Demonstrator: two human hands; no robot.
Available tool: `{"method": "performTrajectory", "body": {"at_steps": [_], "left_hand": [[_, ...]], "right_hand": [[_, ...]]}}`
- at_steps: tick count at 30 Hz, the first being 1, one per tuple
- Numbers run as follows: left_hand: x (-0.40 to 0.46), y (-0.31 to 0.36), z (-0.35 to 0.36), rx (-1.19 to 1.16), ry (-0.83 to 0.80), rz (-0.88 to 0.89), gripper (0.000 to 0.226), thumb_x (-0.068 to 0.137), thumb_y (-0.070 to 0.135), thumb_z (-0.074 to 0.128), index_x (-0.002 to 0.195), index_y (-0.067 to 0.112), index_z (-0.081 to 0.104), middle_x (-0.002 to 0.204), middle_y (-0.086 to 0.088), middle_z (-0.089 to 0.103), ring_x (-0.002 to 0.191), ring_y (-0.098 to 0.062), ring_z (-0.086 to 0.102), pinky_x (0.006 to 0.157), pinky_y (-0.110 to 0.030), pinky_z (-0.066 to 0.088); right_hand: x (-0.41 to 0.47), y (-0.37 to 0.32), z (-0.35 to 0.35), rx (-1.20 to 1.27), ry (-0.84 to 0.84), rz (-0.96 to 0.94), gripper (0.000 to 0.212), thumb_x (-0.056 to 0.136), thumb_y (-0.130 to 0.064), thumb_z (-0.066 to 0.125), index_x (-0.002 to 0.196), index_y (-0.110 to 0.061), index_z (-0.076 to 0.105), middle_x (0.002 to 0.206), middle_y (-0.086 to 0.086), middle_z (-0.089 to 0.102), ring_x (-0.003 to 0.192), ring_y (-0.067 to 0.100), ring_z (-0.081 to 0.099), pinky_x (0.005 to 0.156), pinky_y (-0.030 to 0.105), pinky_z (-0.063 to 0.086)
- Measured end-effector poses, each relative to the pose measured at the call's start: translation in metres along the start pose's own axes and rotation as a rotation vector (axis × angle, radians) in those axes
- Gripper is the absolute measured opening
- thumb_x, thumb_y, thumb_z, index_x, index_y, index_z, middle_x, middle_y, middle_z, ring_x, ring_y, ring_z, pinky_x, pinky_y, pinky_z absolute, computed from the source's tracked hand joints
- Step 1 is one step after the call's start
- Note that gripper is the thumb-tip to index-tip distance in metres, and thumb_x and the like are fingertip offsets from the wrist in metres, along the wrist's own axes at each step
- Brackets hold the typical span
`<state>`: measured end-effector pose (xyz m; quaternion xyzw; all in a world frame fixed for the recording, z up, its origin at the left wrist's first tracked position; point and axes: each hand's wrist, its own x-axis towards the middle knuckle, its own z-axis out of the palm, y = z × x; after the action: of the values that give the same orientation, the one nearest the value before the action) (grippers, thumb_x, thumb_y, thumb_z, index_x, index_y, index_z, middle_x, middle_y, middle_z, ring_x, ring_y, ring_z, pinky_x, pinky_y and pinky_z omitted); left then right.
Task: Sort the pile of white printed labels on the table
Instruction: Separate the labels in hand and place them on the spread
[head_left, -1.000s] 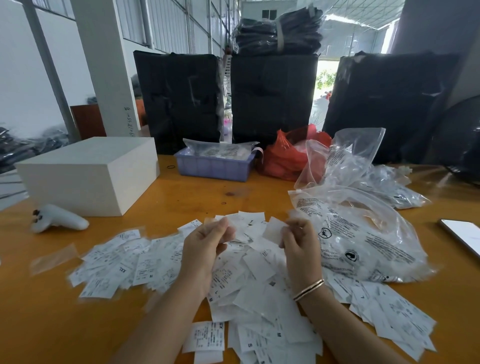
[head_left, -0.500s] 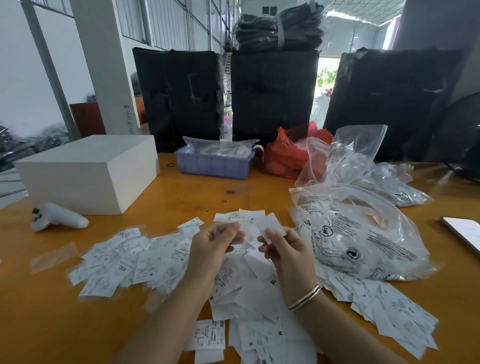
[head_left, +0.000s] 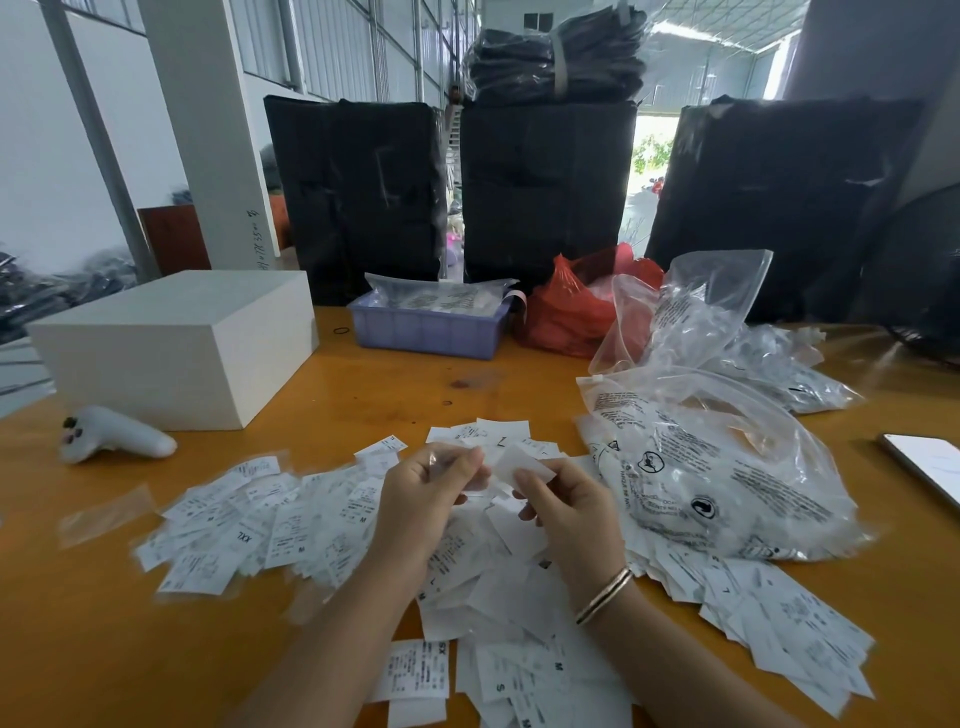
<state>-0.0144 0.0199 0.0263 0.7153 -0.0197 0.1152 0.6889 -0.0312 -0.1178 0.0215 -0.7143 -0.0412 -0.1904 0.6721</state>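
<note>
The pile of white printed labels (head_left: 291, 525) lay spread on the orange tabletop (head_left: 104, 649), from the left side across the middle and down to the near right edge; some labels showed size letters such as XXL, M and S. Both hands were raised a little over the middle of the pile, close to each other; the left hand (head_left: 421, 499) had its fingers curled and pinched a small clear sleeve (head_left: 441, 462) between thumb and fingertips; the right hand (head_left: 566, 509) had also curled fingers and pinched a single label (head_left: 524, 465) at its lower edge, so that the label stood tilted toward the left hand. A bracelet (head_left: 605, 595) was on the right wrist. On the right of the pile a big clear printed bag (head_left: 717, 467) rested partly on the labels; more clear bags (head_left: 727, 312) lay behind it. On the left stood a white box (head_left: 171, 348), and a white controller (head_left: 111, 434) lay just before it; at the far side stood a purple tray (head_left: 426, 327) and a red bag (head_left: 571, 312); a phone (head_left: 930, 462) lay at the right edge.
</note>
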Motion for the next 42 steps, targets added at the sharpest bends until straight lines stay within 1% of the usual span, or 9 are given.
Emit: {"method": "performTrajectory", "body": {"at_steps": [6,12,19,21,26,29,34,38,42], "left_hand": [[0.0,-0.001,-0.001,0.08,-0.038,0.076,0.01,0.083,0.035,0.068,0.088,0.027,0.068,0.079,0.015,0.072,0.073,0.002,0.068,0.059,-0.009,0.05],[0.0,-0.002,-0.001,0.071,-0.087,0.092,0.016,0.084,0.018,0.071,0.091,0.031,0.067,0.084,0.019,0.072,0.082,0.003,0.067,0.064,-0.01,0.051],[-0.001,-0.002,0.0,0.093,-0.146,0.087,0.018,0.085,0.015,0.07,0.093,0.03,0.067,0.083,0.018,0.073,0.076,-0.001,0.068,0.061,-0.009,0.049],[-0.002,-0.001,0.001,0.107,-0.155,0.093,0.016,0.085,0.017,0.071,0.093,0.031,0.068,0.083,0.018,0.072,0.074,0.0,0.067,0.061,-0.01,0.05],[-0.003,0.001,0.001,0.039,-0.158,0.128,0.008,0.085,0.014,0.069,0.089,0.021,0.07,0.083,0.015,0.073,0.079,0.001,0.068,0.064,-0.008,0.049],[-0.003,0.002,0.0,0.095,-0.17,0.157,0.012,0.084,0.016,0.07,0.087,0.027,0.072,0.09,0.02,0.072,0.088,0.006,0.065,0.07,-0.01,0.05],[-0.005,0.005,-0.002,0.131,-0.27,0.238,0.016,0.084,0.021,0.07,0.093,0.033,0.074,0.117,0.023,0.064,0.115,0.006,0.053,0.095,-0.02,0.044],[-0.005,0.008,-0.008,-0.219,-0.392,0.007,0.047,0.075,0.057,0.061,0.118,0.038,0.064,0.122,0.011,0.064,0.112,-0.011,0.062,0.084,-0.025,0.053],[0.0,0.01,-0.009,-0.288,-0.26,-0.121,0.029,0.079,0.053,0.06,0.105,0.042,0.068,0.108,0.011,0.069,0.091,-0.018,0.07,0.071,-0.029,0.057]], "right_hand": [[-0.002,0.004,0.0,-0.179,-0.073,-0.017,0.017,0.09,-0.01,0.059,0.078,-0.021,0.064,0.053,-0.009,0.056,0.043,-0.002,0.052,0.043,0.014,0.039],[-0.001,0.005,0.003,-0.216,-0.092,-0.093,0.037,0.089,0.003,0.054,0.111,-0.027,0.055,0.071,-0.005,0.06,0.057,-0.001,0.058,0.053,0.012,0.043],[0.004,0.006,-0.002,0.004,0.028,-0.005,0.021,0.082,-0.002,0.067,0.077,-0.021,0.065,0.066,-0.005,0.067,0.06,0.009,0.061,0.06,0.026,0.053],[0.003,0.006,-0.001,-0.053,-0.024,-0.021,0.02,0.083,-0.006,0.068,0.077,-0.025,0.067,0.071,-0.004,0.068,0.065,0.013,0.06,0.065,0.033,0.052],[-0.002,-0.001,0.0,-0.07,-0.118,-0.094,0.025,0.091,-0.014,0.059,0.082,-0.034,0.071,0.082,-0.008,0.066,0.076,0.008,0.06,0.07,0.026,0.049],[-0.004,-0.003,0.001,-0.05,-0.128,-0.068,0.005,0.086,-0.03,0.066,0.083,-0.031,0.07,0.082,-0.007,0.069,0.077,0.019,0.065,0.069,0.034,0.054],[0.002,0.003,-0.004,0.06,-0.043,-0.048,0.027,0.086,0.005,0.06,0.078,-0.019,0.069,0.073,-0.005,0.073,0.068,0.008,0.068,0.065,0.019,0.054],[0.005,0.008,-0.008,0.101,-0.008,-0.094,0.037,0.083,0.015,0.055,0.069,-0.015,0.068,0.072,-0.005,0.071,0.067,0.006,0.064,0.065,0.02,0.054],[0.006,0.009,-0.008,-0.069,0.012,-0.288,0.038,0.08,0.018,0.06,0.072,-0.02,0.066,0.082,-0.006,0.07,0.082,0.007,0.066,0.074,0.025,0.054]]}}
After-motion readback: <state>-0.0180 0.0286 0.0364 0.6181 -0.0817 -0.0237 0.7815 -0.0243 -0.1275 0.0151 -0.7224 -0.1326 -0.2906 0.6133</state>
